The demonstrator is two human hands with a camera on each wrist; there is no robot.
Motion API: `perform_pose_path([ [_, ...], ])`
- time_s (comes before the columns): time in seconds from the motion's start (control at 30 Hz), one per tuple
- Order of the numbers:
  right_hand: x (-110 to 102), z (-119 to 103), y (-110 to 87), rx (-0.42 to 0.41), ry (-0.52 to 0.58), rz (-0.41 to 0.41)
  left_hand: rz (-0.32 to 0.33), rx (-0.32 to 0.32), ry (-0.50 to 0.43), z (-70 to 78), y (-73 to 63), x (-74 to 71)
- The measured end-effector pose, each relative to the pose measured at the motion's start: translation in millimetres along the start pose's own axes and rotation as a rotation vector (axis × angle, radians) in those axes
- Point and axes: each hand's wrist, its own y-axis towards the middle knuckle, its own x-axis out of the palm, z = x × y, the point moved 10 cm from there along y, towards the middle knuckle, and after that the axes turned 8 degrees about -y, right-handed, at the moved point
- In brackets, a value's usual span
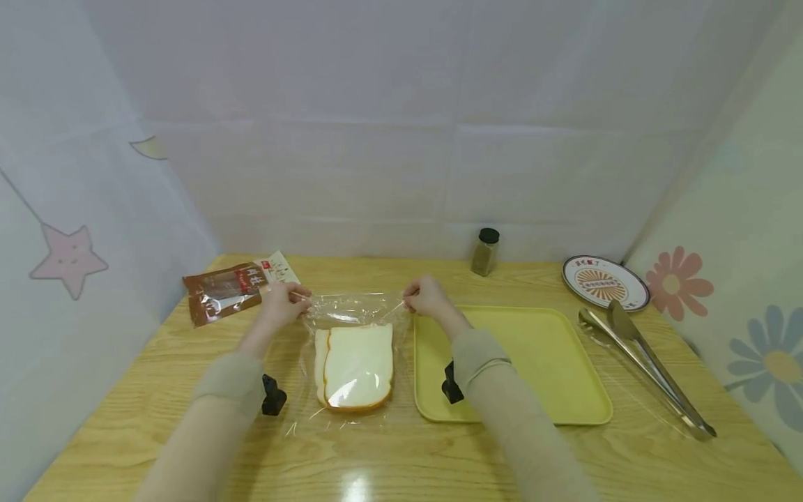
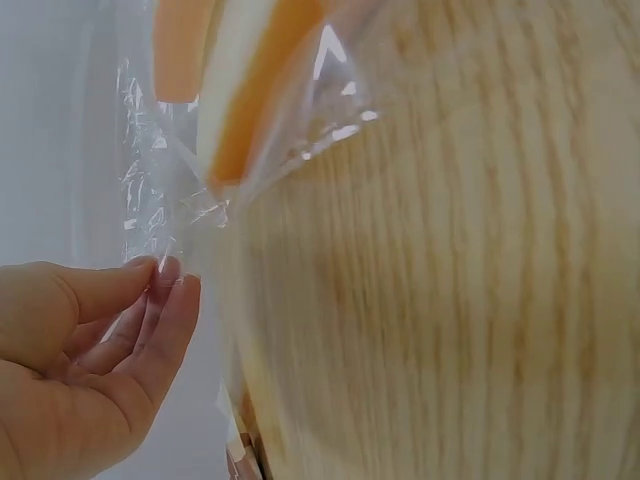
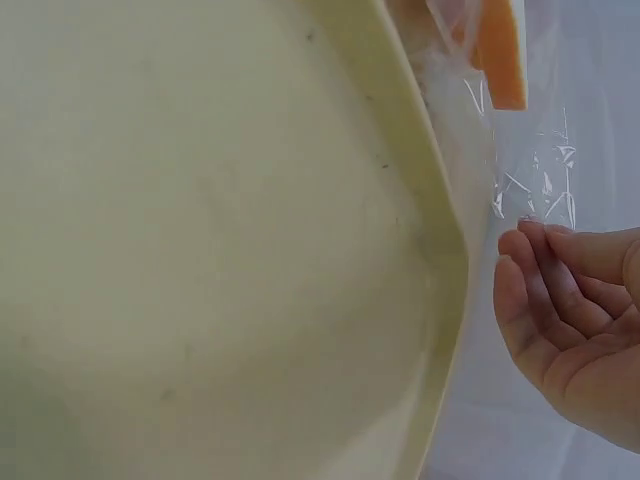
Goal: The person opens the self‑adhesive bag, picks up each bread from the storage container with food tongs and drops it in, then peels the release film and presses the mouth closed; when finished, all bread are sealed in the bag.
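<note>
Two bread slices (image 1: 360,366) with orange-brown crusts lie overlapped on the table, inside or under a clear plastic bag (image 1: 351,310); the film's glare hides which. My left hand (image 1: 284,305) pinches the far left corner of the plastic between thumb and fingertips. At the far right corner, my right hand (image 1: 429,298) pinches the film the same way. In the left wrist view the clear film stretches from the fingertips of the left hand (image 2: 110,350) toward the crusts. The right wrist view shows the right hand (image 3: 575,310) gripping the film's edge beside the tray.
A yellow tray (image 1: 521,362) lies right of the bread, under my right forearm. Behind my left hand is a brown food packet (image 1: 219,289). A spice jar (image 1: 486,252) stands at the back; a plate (image 1: 605,282) and metal tongs (image 1: 652,376) lie on the right.
</note>
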Motion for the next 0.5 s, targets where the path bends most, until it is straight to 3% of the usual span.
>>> perform_pose_path([
  [0.27, 5.9, 9.9, 8.5, 0.05, 0.118, 0.019, 0.031, 0.03, 0.082, -2.4, 4.8, 2.1],
  [0.37, 4.8, 7.4, 10.8, -0.004, 0.074, 0.034, 0.02, 0.02, 0.118, -3.1, 4.1, 2.9],
  [0.4, 8.5, 15.6, 21.9, -0.057, 0.074, 0.042, 0.01, 0.019, 0.136, -2.8, 3.7, 3.8],
  [0.5, 8.7, 21.8, 28.0, -0.069, 0.013, 0.04, -0.039, 0.006, 0.174, -1.5, 1.7, 7.8],
])
